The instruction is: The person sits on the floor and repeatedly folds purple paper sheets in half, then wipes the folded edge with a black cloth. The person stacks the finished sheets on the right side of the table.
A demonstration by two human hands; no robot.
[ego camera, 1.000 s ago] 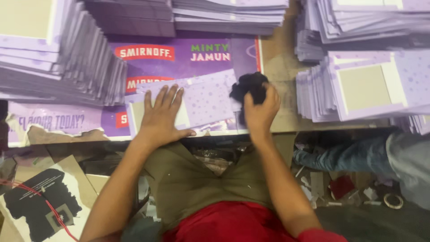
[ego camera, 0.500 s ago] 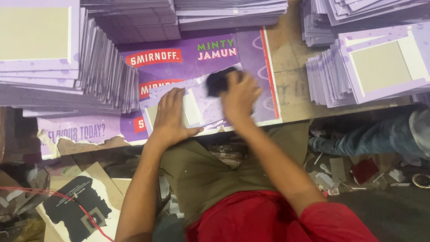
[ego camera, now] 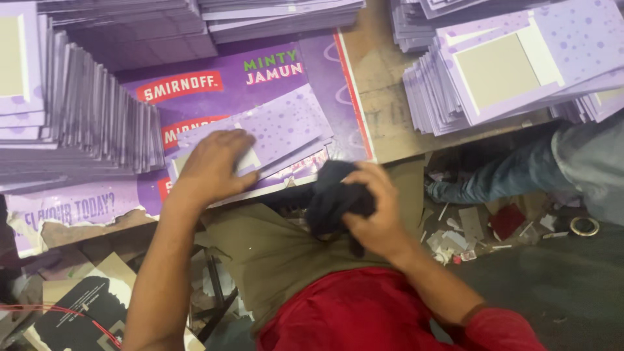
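My left hand (ego camera: 211, 164) presses flat on a purple dotted card (ego camera: 273, 133) that lies on a large purple printed sheet (ego camera: 214, 91) on the wooden table. My right hand (ego camera: 377, 211) is closed around a dark crumpled cloth (ego camera: 335, 198), held just off the table's near edge, above my lap. The cloth is clear of the card.
Tall stacks of purple cards (ego camera: 71, 123) stand at the left and along the back (ego camera: 279, 13). More stacks with grey windows (ego camera: 500, 71) fill the right. Another person's jeans leg (ego camera: 520, 169) is at the right. Paper scraps (ego camera: 468, 234) and a tape roll (ego camera: 585, 226) litter the floor.
My right hand has pulled the dark cloth back from the card's far right end, across it, down to the table's near edge. My left hand stayed pressed on the card.
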